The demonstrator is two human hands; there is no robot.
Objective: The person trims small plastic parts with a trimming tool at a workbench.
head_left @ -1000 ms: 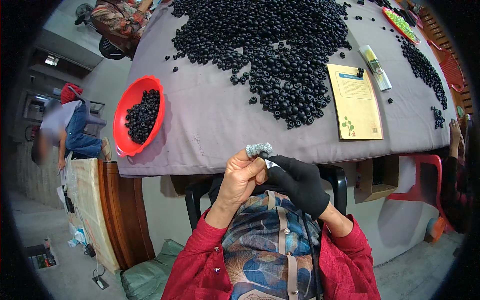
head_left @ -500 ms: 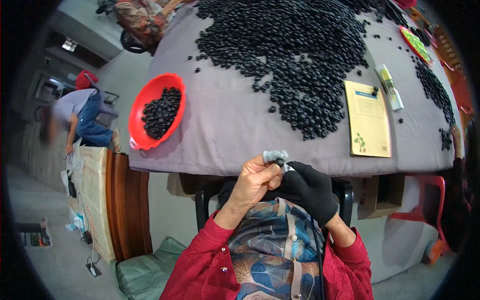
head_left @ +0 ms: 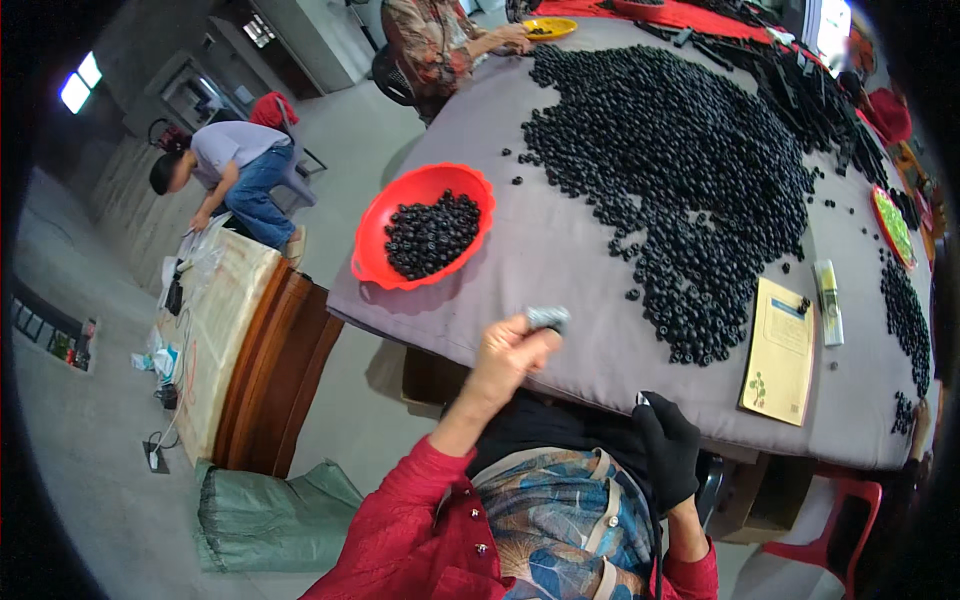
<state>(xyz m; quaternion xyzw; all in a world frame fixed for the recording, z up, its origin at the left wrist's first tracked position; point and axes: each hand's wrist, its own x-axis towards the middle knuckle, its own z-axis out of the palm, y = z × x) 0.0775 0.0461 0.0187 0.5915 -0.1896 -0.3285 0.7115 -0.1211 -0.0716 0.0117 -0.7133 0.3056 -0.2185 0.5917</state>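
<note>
My left hand (head_left: 506, 362) is raised over the table's near edge, thumb and index finger pinched together. A grey knitted sleeve (head_left: 546, 317) covers its index fingertip, and a black bead shows in part beneath it. In a black glove, my right hand (head_left: 668, 448) is apart from it, lower and to the right at the table edge. Its fingers are closed on a small object with a shiny tip (head_left: 641, 399), mostly hidden by the glove. A red scalloped bowl (head_left: 366, 262) with black beads stands beyond my left hand. A large heap of black beads (head_left: 680, 170) spreads over the grey cloth.
Right of the heap lie a yellow booklet (head_left: 778, 352) and a white-and-green tube (head_left: 828, 303). A person (head_left: 432, 40) sits at the far left beside a yellow plate (head_left: 550, 28). Another person (head_left: 240, 175) bends over a wooden-sided table (head_left: 285, 365). A green sack (head_left: 275, 515) lies below.
My hands have come apart: the left has moved toward the red bowl with the bead, and the right has drawn away to the right. The view has turned left.
</note>
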